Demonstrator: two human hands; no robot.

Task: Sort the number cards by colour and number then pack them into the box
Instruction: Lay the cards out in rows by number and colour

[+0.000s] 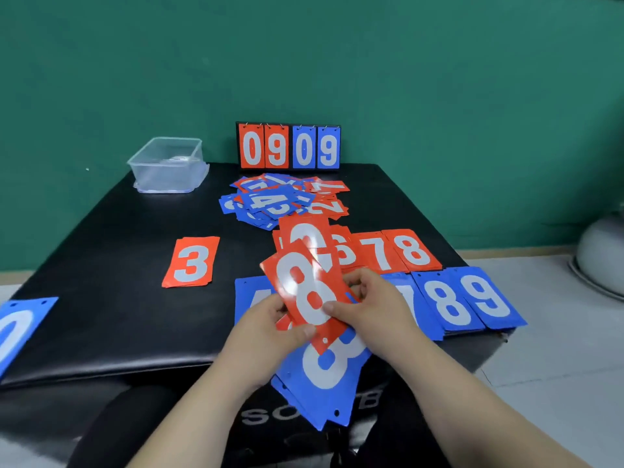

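The red 8 card (305, 293) is showing a smooth, glossy face, with glare streaking across it. The table (118, 315) is looking like black leatherette, softly shining along its padded front edge. The box (167, 165) is showing clear, smooth plastic. The wall (422, 62) is looking matt.

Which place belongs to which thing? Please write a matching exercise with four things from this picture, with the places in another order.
Things
1. red 3 card
2. clear box
3. blue 9 card
4. red 8 card

Places
A. far left corner of the table
B. held by the left hand and the right hand
C. near right corner
D. lying alone, left of centre

Pairs: 1-D, 2-A, 3-C, 4-B
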